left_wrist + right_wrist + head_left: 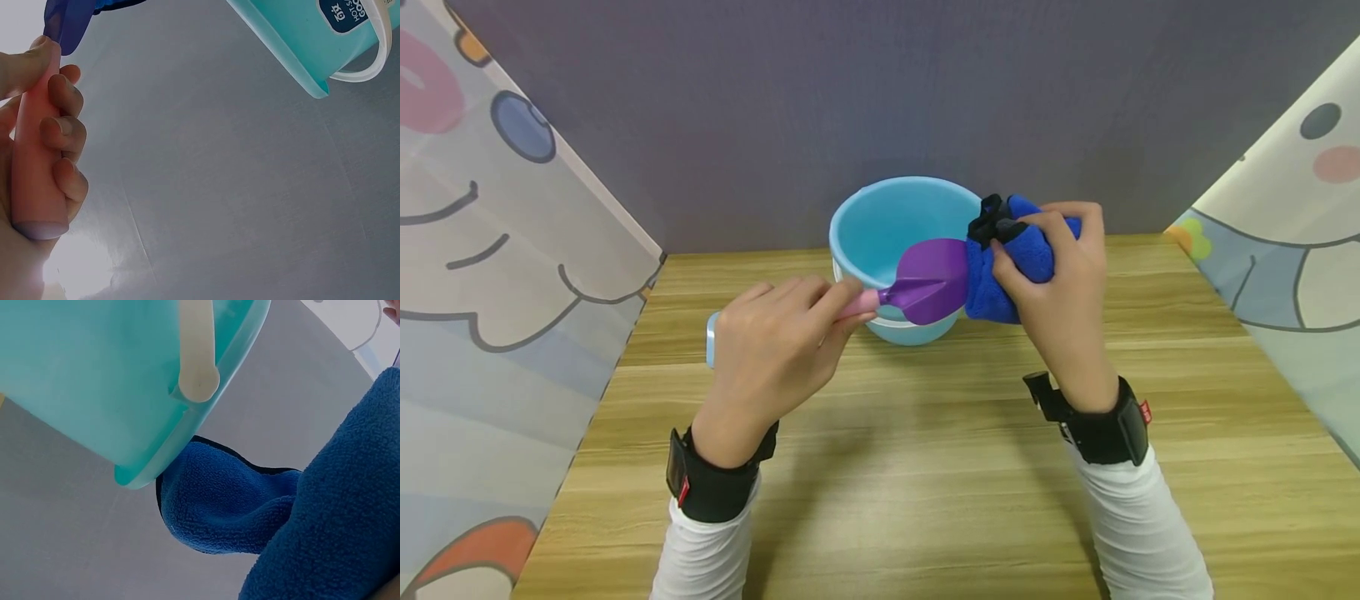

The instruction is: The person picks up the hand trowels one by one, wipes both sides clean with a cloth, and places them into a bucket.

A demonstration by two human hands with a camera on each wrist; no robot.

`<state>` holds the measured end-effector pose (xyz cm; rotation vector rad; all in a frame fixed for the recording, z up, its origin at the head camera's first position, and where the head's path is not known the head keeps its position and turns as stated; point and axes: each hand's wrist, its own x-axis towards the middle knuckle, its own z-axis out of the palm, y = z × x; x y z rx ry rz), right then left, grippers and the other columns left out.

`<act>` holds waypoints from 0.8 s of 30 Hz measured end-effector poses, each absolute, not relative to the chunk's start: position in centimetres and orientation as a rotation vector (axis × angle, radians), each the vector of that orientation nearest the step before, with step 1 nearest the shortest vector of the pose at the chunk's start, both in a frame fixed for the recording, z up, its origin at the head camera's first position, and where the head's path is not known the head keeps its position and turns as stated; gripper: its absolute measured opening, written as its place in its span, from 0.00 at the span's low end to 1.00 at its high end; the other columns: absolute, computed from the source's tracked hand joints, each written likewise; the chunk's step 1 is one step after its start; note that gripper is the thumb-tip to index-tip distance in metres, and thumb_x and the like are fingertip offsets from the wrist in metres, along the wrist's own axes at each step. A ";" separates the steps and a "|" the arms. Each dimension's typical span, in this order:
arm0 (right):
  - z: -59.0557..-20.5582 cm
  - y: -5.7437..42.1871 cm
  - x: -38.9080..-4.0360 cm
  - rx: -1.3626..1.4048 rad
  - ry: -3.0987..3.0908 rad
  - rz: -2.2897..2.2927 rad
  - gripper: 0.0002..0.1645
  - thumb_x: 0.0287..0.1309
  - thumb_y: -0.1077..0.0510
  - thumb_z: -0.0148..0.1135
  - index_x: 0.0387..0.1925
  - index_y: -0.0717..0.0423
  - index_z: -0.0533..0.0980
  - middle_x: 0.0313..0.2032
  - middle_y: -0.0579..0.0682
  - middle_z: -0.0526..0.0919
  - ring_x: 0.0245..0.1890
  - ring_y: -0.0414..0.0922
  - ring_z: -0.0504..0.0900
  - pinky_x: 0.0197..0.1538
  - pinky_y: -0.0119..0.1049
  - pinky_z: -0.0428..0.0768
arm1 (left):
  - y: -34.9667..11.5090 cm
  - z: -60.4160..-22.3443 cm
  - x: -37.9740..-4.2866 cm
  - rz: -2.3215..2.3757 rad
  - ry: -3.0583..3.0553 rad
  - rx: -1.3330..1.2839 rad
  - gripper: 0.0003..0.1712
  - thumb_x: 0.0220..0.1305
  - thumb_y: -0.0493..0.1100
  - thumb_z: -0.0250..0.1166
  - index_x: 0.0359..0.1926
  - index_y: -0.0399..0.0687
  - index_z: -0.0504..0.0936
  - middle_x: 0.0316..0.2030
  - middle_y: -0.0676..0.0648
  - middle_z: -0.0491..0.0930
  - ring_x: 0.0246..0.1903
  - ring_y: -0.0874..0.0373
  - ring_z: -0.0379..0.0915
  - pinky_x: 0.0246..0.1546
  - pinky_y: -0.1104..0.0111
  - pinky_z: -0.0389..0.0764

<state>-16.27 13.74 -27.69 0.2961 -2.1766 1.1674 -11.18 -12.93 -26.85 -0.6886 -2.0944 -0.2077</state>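
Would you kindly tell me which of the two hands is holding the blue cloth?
It is the right hand, whose fingers grip the bunched blue cloth; the left hand instead holds the purple tool by its pink handle.

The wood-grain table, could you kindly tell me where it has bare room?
Bare: between the white sleeves, and right of the right hand. Crowded: around the round light-blue plastic bucket, with the purple plastic shovel and fuzzy blue cloth near.

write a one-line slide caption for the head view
Left hand grips a pink-handled purple scoop; right hand holds a blue cloth at its end, near a blue bucket.
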 end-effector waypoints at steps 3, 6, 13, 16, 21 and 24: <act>-27.6 13.9 -16.3 0.276 -2.189 1.161 0.15 0.60 0.57 0.70 0.43 0.63 0.80 0.55 0.65 0.70 0.60 0.55 0.72 0.61 0.61 0.73 | -12.9 -26.8 -11.1 -0.215 -2.118 -0.679 0.20 0.74 0.58 0.59 0.30 0.50 0.78 0.16 0.52 0.69 0.14 0.58 0.60 0.18 0.68 0.52; -27.6 13.9 -16.4 0.269 -2.198 1.156 0.15 0.60 0.56 0.70 0.43 0.63 0.80 0.55 0.64 0.71 0.60 0.56 0.72 0.61 0.61 0.73 | -12.9 -26.8 -11.2 -0.217 -2.124 -0.679 0.20 0.74 0.58 0.60 0.30 0.50 0.79 0.16 0.51 0.70 0.14 0.58 0.61 0.18 0.68 0.52; -27.6 14.1 -16.4 0.251 -2.220 1.149 0.17 0.61 0.55 0.70 0.45 0.63 0.79 0.56 0.64 0.70 0.62 0.56 0.72 0.62 0.63 0.74 | -13.0 -26.9 -11.2 -0.215 -2.119 -0.690 0.20 0.74 0.58 0.59 0.29 0.50 0.77 0.15 0.52 0.65 0.13 0.58 0.56 0.18 0.68 0.51; -27.6 14.1 -16.4 0.233 -2.233 1.145 0.18 0.61 0.54 0.70 0.46 0.63 0.80 0.57 0.63 0.70 0.63 0.57 0.72 0.63 0.64 0.75 | -13.0 -26.8 -11.2 -0.217 -2.132 -0.689 0.20 0.74 0.58 0.59 0.30 0.50 0.77 0.15 0.52 0.64 0.14 0.58 0.55 0.18 0.68 0.51; -27.6 14.3 -16.5 0.220 -2.240 1.147 0.18 0.61 0.53 0.70 0.46 0.62 0.80 0.57 0.63 0.70 0.63 0.57 0.72 0.63 0.64 0.75 | -13.0 -26.8 -11.2 -0.210 -2.128 -0.695 0.20 0.75 0.58 0.58 0.30 0.50 0.77 0.15 0.52 0.64 0.14 0.58 0.55 0.18 0.68 0.51; -27.5 14.3 -16.5 0.224 -2.228 1.147 0.18 0.61 0.54 0.70 0.45 0.63 0.80 0.57 0.63 0.70 0.62 0.56 0.72 0.62 0.62 0.74 | -13.0 -26.8 -11.2 -0.208 -2.128 -0.695 0.21 0.75 0.58 0.57 0.31 0.50 0.77 0.15 0.52 0.63 0.14 0.58 0.54 0.19 0.68 0.51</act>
